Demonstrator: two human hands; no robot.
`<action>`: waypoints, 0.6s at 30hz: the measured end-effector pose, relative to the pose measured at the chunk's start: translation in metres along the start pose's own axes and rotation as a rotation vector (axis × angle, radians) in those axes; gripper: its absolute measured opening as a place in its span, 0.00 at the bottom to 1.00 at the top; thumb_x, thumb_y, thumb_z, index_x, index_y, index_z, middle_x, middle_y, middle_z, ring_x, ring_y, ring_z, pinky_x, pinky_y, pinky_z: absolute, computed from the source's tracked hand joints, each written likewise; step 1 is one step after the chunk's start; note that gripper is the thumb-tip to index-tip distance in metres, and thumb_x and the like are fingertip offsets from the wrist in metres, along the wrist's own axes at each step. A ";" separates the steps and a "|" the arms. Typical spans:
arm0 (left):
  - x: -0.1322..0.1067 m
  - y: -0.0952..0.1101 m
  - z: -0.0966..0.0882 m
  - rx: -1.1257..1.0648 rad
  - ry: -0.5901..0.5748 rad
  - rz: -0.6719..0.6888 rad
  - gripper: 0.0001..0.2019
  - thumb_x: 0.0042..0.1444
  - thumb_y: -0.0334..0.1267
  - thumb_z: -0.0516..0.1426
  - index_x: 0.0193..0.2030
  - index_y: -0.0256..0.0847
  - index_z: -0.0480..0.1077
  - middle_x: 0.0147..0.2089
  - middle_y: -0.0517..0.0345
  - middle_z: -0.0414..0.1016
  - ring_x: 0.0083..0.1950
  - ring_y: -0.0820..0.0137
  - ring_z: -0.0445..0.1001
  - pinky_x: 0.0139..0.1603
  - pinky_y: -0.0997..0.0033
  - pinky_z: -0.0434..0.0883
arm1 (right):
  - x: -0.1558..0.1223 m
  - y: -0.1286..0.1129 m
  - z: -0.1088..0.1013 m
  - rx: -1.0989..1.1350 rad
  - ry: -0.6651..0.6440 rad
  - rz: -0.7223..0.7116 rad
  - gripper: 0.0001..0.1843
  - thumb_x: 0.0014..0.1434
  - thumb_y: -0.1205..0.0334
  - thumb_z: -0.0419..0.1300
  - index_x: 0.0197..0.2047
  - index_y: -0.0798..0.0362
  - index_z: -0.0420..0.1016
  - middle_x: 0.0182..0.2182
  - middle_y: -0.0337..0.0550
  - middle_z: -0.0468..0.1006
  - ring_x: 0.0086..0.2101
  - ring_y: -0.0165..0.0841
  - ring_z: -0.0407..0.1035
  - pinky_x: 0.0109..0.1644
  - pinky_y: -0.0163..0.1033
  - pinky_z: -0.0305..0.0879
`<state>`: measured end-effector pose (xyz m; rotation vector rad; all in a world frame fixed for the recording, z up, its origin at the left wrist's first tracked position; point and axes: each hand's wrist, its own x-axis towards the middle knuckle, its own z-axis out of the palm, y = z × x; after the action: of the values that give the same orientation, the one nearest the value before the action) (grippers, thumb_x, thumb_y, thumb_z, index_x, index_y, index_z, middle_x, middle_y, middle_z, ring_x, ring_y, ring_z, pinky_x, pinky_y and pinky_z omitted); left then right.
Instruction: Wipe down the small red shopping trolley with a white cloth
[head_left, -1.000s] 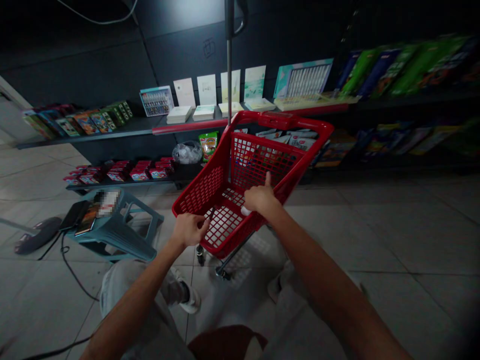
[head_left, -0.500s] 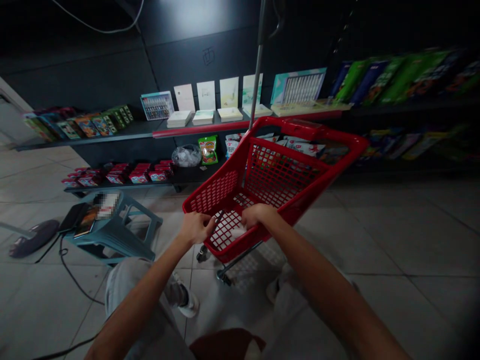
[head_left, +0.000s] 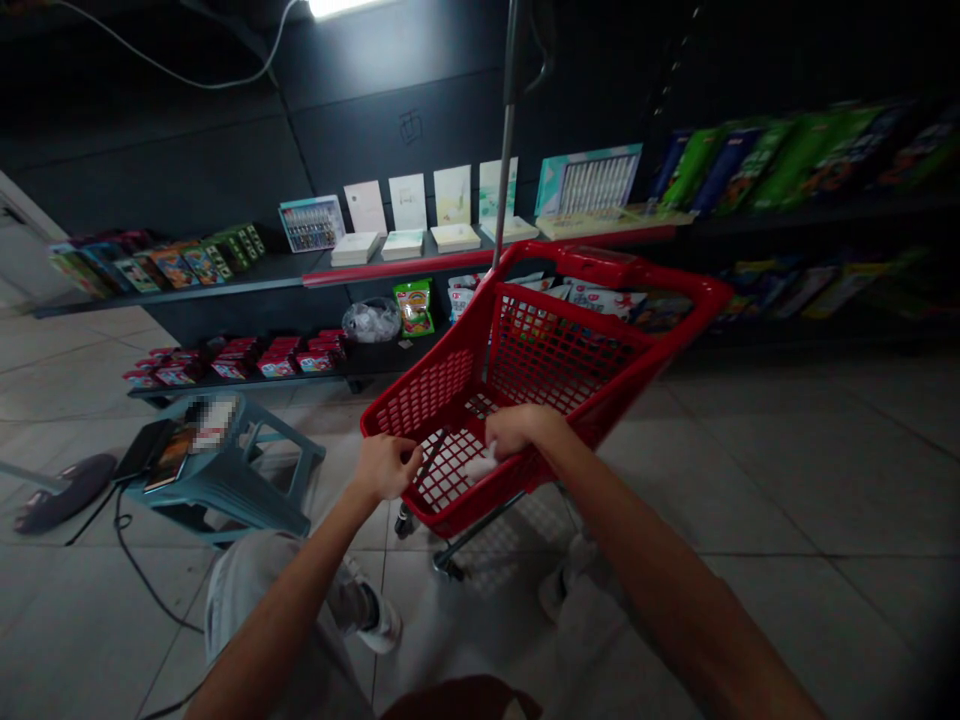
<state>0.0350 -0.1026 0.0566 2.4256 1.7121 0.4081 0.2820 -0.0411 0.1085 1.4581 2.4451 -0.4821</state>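
Observation:
A red plastic shopping cart (head_left: 450,520) stands in front of me, its basket low and its handle toward the shelves. My left hand (head_left: 386,467) is closed over the near left corner of the basket rim. Inside the basket, my right hand (head_left: 516,430) is bent down with a crumpled white cloth (head_left: 481,466) at its fingers, close to the near right rim. A thin dark stick-like thing (head_left: 433,455) shows in the basket by my left thumb; whether that hand touches it I cannot tell.
Shelves behind the cart carry white booklets (head_left: 409,240), marker sets (head_left: 589,182), snack bags (head_left: 414,307) and red boxes (head_left: 279,358). To the left stands a blue-grey stool (head_left: 262,490) with dark devices on it. A cable (head_left: 146,580) runs across the tiled floor.
My right hand and the white cloth have shifted slightly within the basket. My left hand stays at the rim corner, a little lower in view. The view has tilted slightly.

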 end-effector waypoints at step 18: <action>0.007 -0.024 0.000 0.008 0.080 -0.046 0.24 0.69 0.47 0.46 0.22 0.42 0.67 0.26 0.53 0.75 0.30 0.67 0.70 0.35 0.66 0.55 | -0.017 0.042 -0.036 0.045 0.321 0.496 0.21 0.68 0.57 0.54 0.56 0.55 0.82 0.50 0.61 0.83 0.49 0.47 0.78 0.49 0.42 0.68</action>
<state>0.0158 -0.0879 0.0510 2.4016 1.8009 0.4998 0.3257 -0.0214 0.1414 2.2162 2.1660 -0.2080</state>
